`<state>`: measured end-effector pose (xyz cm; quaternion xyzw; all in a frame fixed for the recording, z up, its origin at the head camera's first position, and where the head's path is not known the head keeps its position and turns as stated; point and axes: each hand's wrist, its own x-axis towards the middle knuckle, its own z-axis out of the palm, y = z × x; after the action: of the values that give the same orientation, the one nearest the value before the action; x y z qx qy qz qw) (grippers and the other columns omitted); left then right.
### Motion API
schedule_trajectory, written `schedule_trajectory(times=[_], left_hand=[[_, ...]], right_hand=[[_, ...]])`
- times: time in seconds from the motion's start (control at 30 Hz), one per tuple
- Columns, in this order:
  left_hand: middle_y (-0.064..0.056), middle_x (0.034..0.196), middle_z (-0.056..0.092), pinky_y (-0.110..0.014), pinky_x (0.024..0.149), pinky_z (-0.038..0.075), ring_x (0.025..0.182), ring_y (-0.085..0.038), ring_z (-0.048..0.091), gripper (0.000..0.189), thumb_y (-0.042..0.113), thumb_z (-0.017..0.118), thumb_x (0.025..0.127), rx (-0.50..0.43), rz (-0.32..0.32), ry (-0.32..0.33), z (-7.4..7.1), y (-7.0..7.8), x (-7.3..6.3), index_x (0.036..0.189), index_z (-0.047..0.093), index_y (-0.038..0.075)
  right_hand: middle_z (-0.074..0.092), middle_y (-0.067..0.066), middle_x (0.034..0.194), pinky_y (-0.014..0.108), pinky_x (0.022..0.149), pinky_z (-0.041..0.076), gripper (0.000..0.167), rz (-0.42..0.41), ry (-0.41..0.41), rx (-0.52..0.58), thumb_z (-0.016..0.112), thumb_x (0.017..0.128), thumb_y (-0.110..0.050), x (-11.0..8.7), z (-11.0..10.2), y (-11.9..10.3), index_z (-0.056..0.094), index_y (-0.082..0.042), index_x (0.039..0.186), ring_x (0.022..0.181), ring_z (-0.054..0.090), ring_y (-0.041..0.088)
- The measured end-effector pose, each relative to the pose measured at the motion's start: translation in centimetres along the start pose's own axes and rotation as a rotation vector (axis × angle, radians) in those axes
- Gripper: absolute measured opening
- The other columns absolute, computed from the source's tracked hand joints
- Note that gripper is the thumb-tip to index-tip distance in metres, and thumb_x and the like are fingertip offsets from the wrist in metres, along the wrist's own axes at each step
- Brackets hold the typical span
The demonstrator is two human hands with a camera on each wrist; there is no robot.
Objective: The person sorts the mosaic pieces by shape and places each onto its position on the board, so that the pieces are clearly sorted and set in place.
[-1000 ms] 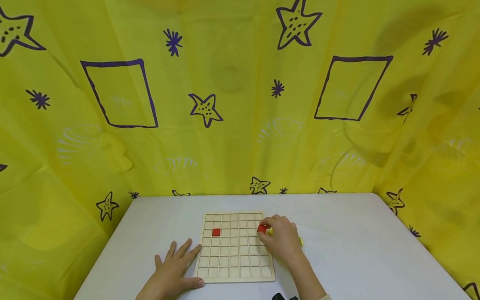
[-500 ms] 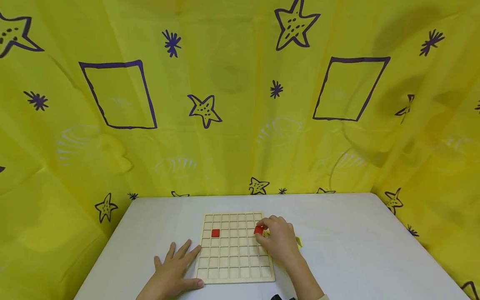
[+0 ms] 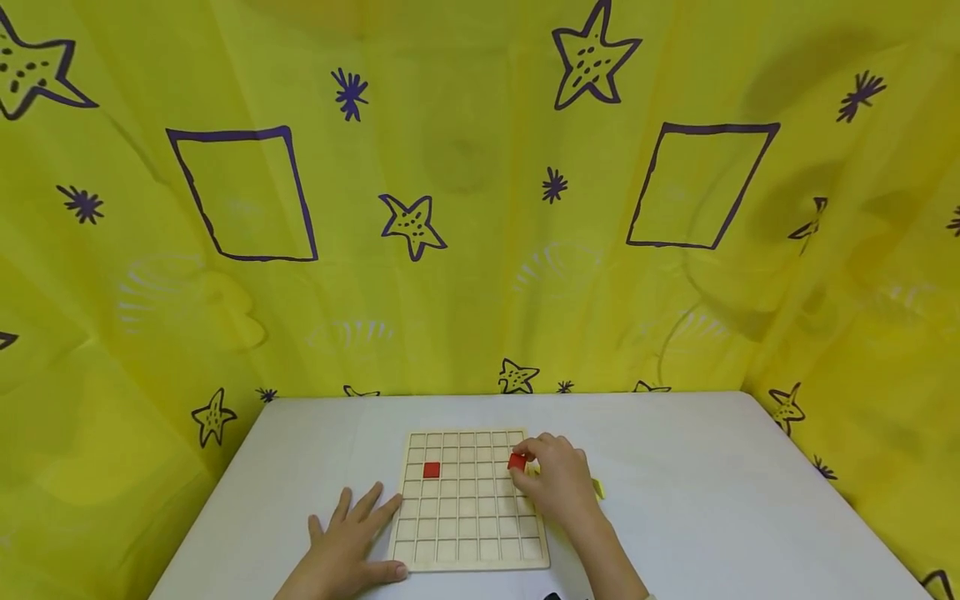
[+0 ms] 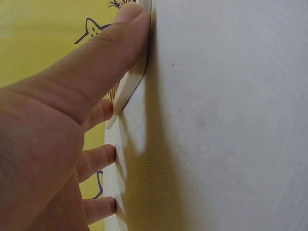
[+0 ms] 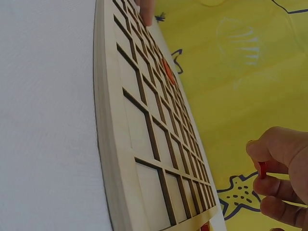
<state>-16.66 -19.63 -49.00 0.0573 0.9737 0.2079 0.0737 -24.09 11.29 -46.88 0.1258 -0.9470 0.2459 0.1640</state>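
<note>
A pale wooden grid board lies on the white table, with one red square tile in a cell near its upper left. My right hand pinches another red square tile between thumb and fingertips, over the board's right edge. From the right wrist view, this held tile is seen edge-on, raised off the board. My left hand lies spread at the board's left side. Its thumb touches the near left corner and its fingers stay straight.
Partly behind my right hand, yellow pieces lie on the table. Something red shows at the board's edge in the right wrist view. A yellow patterned curtain stands behind the table. A black object peeks in at the bottom.
My right hand has shifted slightly left with the red tile, then stayed nearly in place. The left hand keeps its spot. The head view has tilted slightly.
</note>
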Motion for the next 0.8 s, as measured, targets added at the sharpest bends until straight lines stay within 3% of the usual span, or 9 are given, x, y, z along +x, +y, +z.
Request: schedule_trajectory(times=[0.8], left_hand=[[-0.016,0.158,0.036,-0.090,0.093,0.004,0.142,-0.061,0.018,0.099,0.067,0.079,0.066,0.019,0.032,0.004,-0.4,0.1,-0.3,0.148,0.048,0.021]], right_hand=[[0.065,-0.013,0.084,0.038,0.078,0.041,0.013,-0.084,0.010,0.061,0.078,0.079,-0.023,0.2,0.1,-1.3,0.075,-0.024,0.092,0.080,0.056,0.011]])
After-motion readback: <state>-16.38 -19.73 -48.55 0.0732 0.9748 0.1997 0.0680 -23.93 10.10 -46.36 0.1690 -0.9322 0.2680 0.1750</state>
